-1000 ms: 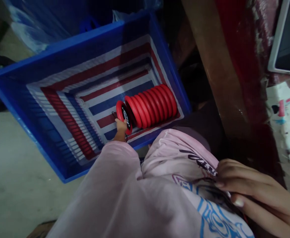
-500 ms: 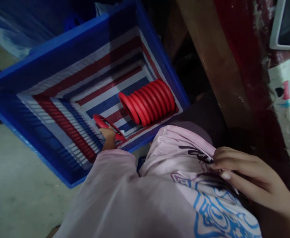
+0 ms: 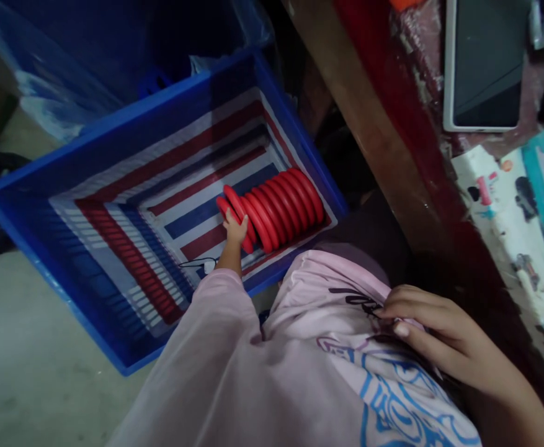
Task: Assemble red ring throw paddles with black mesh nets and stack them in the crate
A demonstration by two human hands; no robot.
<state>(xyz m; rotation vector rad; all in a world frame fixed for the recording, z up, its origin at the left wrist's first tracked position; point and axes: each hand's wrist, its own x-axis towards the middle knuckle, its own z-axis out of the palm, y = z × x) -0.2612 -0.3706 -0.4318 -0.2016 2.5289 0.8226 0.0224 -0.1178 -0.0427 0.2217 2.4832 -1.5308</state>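
Note:
My left hand (image 3: 236, 230) is closed round a red ring (image 3: 222, 207) at the near end of a row of several red rings (image 3: 285, 208). The row lies on its side on the striped lining of a blue plastic crate (image 3: 127, 347). The held ring leans slightly askew against the row. Beside my left wrist, a thin dark wire with a small white piece (image 3: 209, 266) lies in the crate. Over my lap, my right hand (image 3: 432, 335) has its fingers and thumb pinched on the hem of the pink shirt (image 3: 346, 304).
At right stands a red table edge (image 3: 392, 105) with a white-framed dark screen (image 3: 488, 68) and a printed box or sheet (image 3: 513, 211) on it. Clear plastic sheeting (image 3: 48, 112) covers something blue behind the crate. Grey floor (image 3: 15, 335) shows at left.
My left hand has carried the red ring right and up to the end of the row. The view has shifted, showing more of the table. My right hand stays at the hem.

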